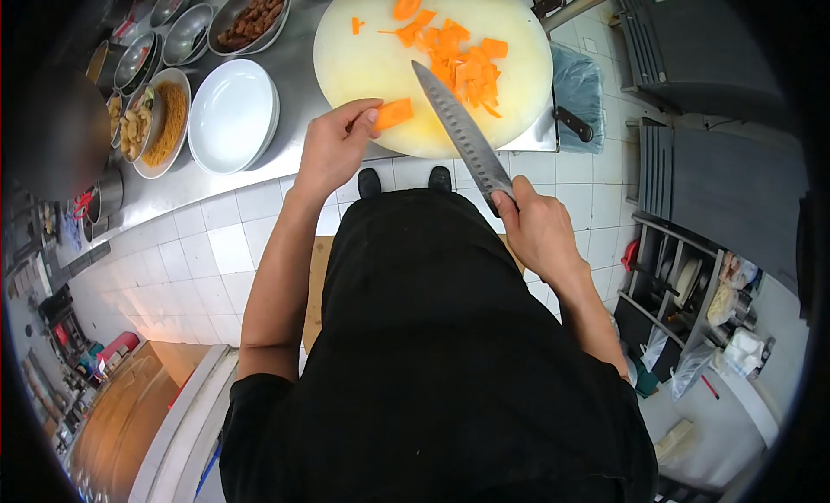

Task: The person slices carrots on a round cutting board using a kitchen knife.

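My left hand (338,144) pinches a flat orange piece of carrot (394,113) between thumb and fingers, near the front edge of the round cutting board (354,66). In my right hand (538,225) is the handle of a large kitchen knife (461,127) with a dimpled blade. Its tip points up and left over the board, apart from the carrot in my left hand. A loose heap of thin carrot slices (471,73) lies on the board beyond the blade. A thicker carrot chunk (407,2) rests at the far edge.
Left of the board stands a stack of white plates (232,116) on the metal counter (298,79). Farther left are a bowl of brown chunks (251,17), a dish of yellow shreds (169,123) and several metal bowls. Another dark-handled knife (574,124) and a lined bin (577,92) are at right.
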Available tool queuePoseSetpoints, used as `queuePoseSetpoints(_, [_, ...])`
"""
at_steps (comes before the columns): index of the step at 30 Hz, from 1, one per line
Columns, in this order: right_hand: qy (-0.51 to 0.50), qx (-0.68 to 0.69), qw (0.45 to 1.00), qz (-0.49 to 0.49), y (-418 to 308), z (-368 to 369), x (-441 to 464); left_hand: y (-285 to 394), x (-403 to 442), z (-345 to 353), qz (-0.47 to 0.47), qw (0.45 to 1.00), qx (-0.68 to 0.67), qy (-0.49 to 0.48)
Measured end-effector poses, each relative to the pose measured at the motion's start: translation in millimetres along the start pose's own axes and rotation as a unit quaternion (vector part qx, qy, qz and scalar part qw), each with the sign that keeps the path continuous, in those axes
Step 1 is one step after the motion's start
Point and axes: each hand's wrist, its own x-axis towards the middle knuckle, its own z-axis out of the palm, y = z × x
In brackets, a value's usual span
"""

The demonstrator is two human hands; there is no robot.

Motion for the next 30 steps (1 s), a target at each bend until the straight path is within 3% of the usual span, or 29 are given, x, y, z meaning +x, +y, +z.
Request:
queuePoseSetpoints(1, [-0.01,0.022,1.0,-0.001,1.6,1.2,1.3,11.7,-1.3,-2.1,0.0,1.0,0.001,-0.001])
queuePoseSetpoints(3, [-0.046,0.045,0.998,0.029,-0.9,-0.5,4.8,34.5,-3.7,-6.7,-0.038,0.967,0.251,0.016])
queuePoseSetpoints(4, [-0.081,0.068,0.993,0.058,-1.6,-1.4,7.3,27.5,-3.0,-7.0,-0.037,0.967,0.252,0.016])
queuePoseSetpoints(6, [-0.116,0.107,0.984,0.087,0.4,-0.5,10.8,12.6,-5.5,-7.5,0.235,0.897,0.352,0.128])
queuePoseSetpoints(7, [-0.152,0.144,0.971,0.116,1.9,0.7,12.3,13.1,-6.6,-5.6,0.235,0.897,0.352,0.127])
queuePoseSetpoints(9, [-0.165,0.16,0.967,0.112,8.1,7.0,15.0,17.6,-10.5,0.1,0.33,0.89,0.294,0.115])
queuePoseSetpoints(16, [-0.138,0.114,0.983,0.048,2.3,9.5,16.4,-10.4,-7.2,7.2,0.33,0.891,0.291,0.113])
queuePoseSetpoints(23, [-0.173,0.095,0.978,0.073,0.5,7.8,15.5,-13.1,-5.5,8.5,0.354,0.883,0.279,0.13])
queuePoseSetpoints(30, [-0.135,0.086,0.986,0.04,8.0,12.8,14.9,-13.5,-3.1,7.9,0.377,0.873,0.278,0.133])
